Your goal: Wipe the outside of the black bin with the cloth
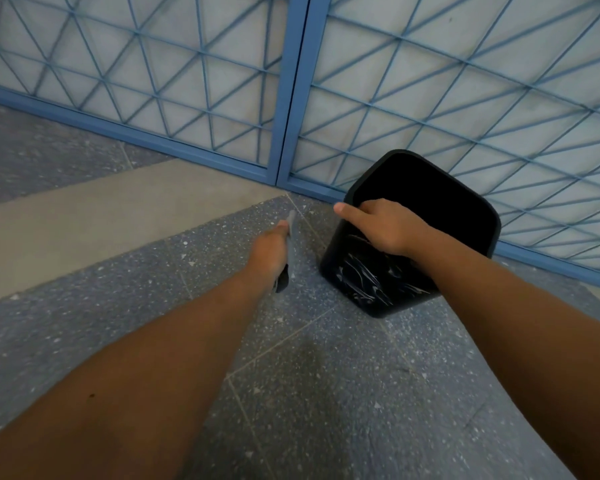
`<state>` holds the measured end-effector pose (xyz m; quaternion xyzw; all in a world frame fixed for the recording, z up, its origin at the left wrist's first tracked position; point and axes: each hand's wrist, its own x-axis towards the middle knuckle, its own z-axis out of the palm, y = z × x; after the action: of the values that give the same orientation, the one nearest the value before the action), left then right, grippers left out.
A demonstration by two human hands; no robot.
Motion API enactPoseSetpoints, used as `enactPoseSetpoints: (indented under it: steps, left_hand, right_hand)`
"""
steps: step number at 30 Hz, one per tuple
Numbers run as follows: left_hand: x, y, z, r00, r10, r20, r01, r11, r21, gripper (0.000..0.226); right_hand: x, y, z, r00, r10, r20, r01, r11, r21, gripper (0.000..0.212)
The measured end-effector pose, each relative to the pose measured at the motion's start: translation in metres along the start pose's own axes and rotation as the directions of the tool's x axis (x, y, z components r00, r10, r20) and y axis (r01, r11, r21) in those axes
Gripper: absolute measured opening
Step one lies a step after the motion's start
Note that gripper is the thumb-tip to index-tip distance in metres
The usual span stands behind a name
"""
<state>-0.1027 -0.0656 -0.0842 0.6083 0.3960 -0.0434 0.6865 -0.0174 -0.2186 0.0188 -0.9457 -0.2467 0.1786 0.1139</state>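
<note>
Bin (pixel 378 271) rim in right hand's (pixel 383 226) grip; left hand (pixel 270 252) holds cloth (pixel 292 247).

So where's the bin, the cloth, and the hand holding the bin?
black bin (pixel 371 282), head view, on its streaked outer side wall.
cloth (pixel 292 237), head view, on the grey strip beside the left hand's fingers.
right hand (pixel 385 225), head view, on the back of the hand at the bin's rim.

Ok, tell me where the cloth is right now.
In the head view the cloth is held in the left hand, just left of the black bin, above the speckled floor.
</note>
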Motion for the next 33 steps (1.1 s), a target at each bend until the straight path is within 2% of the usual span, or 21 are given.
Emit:
enactPoseSetpoints:
  steps: [4, 7, 11, 15, 17, 22, 26, 28, 30, 33]
  left_hand:
    - [-0.012, 0.007, 0.010, 0.999, 0.020, 0.041, -0.018, 0.998, -0.055, 0.057]
    - [-0.019, 0.008, 0.020, 0.998, 0.050, 0.042, -0.047, 0.997, -0.068, 0.055]
    - [-0.018, 0.002, 0.031, 0.993, 0.104, 0.062, -0.097, 0.990, -0.102, 0.051]
    - [-0.019, -0.009, 0.035, 0.992, 0.118, 0.036, -0.113, 0.986, -0.123, 0.048]
    - [-0.016, -0.016, 0.036, 0.993, 0.110, 0.031, -0.104, 0.981, -0.163, 0.048]
    - [-0.016, -0.022, 0.034, 0.995, 0.101, 0.016, -0.096, 0.977, -0.190, 0.051]
    - [-0.014, -0.022, 0.032, 0.995, 0.094, 0.018, -0.089, 0.974, -0.206, 0.051]
    - [-0.013, -0.020, 0.032, 0.994, 0.101, 0.027, -0.093, 0.970, -0.223, 0.051]
    - [-0.012, -0.019, 0.033, 0.994, 0.110, 0.029, -0.100, 0.965, -0.244, 0.050]
    - [-0.013, -0.016, 0.036, 0.990, 0.135, 0.035, -0.121, 0.956, -0.266, 0.049]
  right_hand:
    - [-0.041, 0.030, -0.015, 0.987, -0.062, 0.151, 0.079, 0.991, -0.108, 0.047]
    - [-0.072, 0.056, -0.017, 0.969, -0.079, 0.234, 0.142, 0.953, -0.267, 0.036]
    - [-0.093, 0.076, -0.011, 0.975, -0.167, 0.146, 0.210, 0.909, -0.361, 0.019]
    - [-0.088, 0.078, 0.000, 0.975, -0.219, 0.043, 0.216, 0.873, -0.437, 0.035]
    - [-0.082, 0.068, 0.006, 0.983, -0.179, -0.027, 0.153, 0.903, -0.402, 0.038]
    - [-0.054, 0.043, 0.013, 0.989, 0.036, -0.143, -0.059, 0.986, -0.158, 0.048]
    - [-0.041, 0.040, 0.004, 0.994, 0.044, -0.097, -0.033, 0.993, 0.109, 0.053]
    - [-0.043, 0.042, -0.003, 0.996, 0.038, -0.080, -0.019, 0.973, 0.228, 0.049]
    - [-0.050, 0.047, -0.009, 0.996, 0.014, -0.092, 0.003, 0.983, 0.184, 0.042]
    - [-0.066, 0.052, -0.014, 0.992, -0.040, -0.121, 0.035, 0.998, -0.045, 0.039]
